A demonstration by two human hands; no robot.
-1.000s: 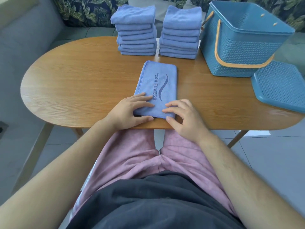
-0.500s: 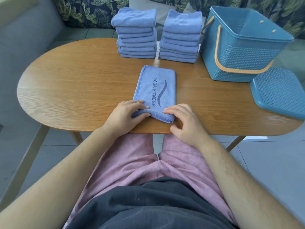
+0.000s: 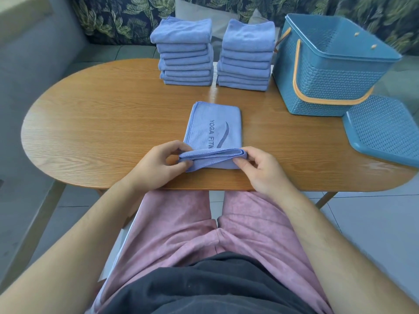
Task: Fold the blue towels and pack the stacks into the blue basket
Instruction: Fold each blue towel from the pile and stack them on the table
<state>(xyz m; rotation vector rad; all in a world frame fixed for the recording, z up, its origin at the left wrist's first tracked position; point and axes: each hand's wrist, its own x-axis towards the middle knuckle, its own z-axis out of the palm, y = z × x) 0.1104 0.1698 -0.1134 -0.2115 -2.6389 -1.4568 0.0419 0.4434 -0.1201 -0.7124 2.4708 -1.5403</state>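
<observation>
A blue towel with "YOGA FITN" lettering lies folded lengthways on the wooden table, its near end lifted and curling over. My left hand pinches the left corner of that near end. At the right corner, my right hand pinches the same raised edge. Two stacks of folded blue towels stand at the back: the left stack and the right stack. The blue basket with an orange handle stands at the back right; no towels show inside it.
The basket's blue perforated lid lies flat at the table's right edge. A leaf-patterned sofa back runs behind the table. My legs in pink trousers are under the near edge.
Both hands went from lying flat on the towel's near end to pinching its corners and lifting that edge up off the table.
</observation>
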